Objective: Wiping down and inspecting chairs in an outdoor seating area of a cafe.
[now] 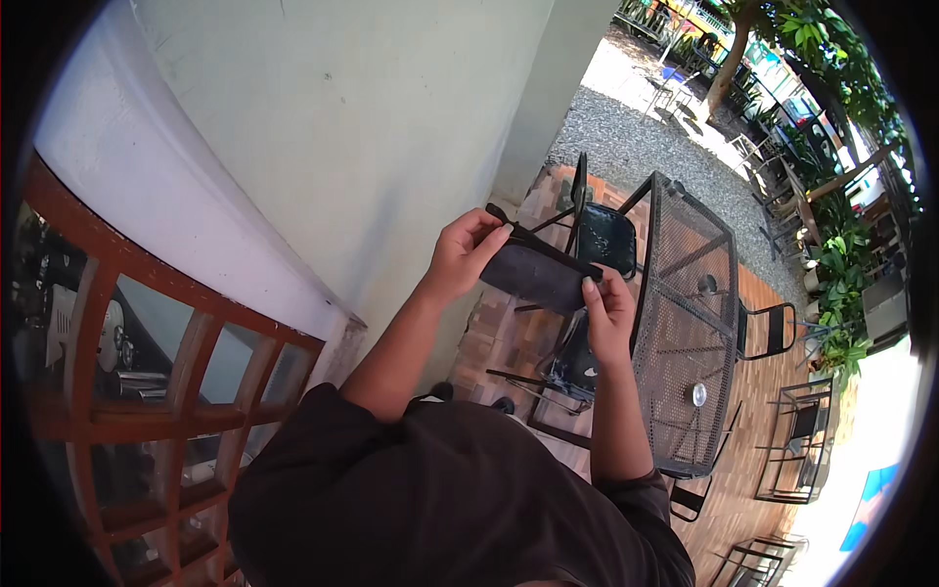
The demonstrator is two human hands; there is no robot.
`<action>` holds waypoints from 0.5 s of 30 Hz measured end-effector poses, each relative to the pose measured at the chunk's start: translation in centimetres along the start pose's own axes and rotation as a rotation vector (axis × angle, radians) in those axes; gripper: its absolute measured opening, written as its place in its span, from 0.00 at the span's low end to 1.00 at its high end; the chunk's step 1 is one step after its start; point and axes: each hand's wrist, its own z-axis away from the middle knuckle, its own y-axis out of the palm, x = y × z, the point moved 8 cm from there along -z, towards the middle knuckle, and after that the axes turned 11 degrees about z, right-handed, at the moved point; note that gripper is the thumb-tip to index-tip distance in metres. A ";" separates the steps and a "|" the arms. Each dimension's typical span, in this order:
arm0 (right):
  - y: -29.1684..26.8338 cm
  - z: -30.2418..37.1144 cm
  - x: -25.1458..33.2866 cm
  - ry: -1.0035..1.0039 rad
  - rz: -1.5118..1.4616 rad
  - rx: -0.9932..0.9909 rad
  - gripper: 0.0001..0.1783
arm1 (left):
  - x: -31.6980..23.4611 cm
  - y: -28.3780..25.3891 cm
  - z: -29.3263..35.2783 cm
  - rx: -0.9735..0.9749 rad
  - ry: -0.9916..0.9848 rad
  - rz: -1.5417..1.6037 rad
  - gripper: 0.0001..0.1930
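Observation:
A dark, flat, oblong pouch (538, 273) is stretched between my two hands in front of my chest, slightly tilted down to the right. At its upper left corner, my left hand (464, 252) pinches the edge between thumb and fingers, and a small dark end sticks out above the fingertips. My right hand (608, 311) grips the right end, thumb on the near face and fingers behind. A darker band runs along the pouch's top edge; whether it is a zipper I cannot make out. What is inside is hidden.
Beyond the pouch stand a black chair (606, 235) and a black mesh table (685, 323) with a small round metal object (698, 394) on it. A pale wall (391, 117) and a red-brown window frame (186, 367) rise on my left. Gravel (626, 132) lies past the tiled floor.

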 end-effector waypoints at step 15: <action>1.5 -0.6 8.3 -0.127 0.032 -0.204 0.09 | -6.9 1.7 3.1 0.153 0.198 -0.196 0.33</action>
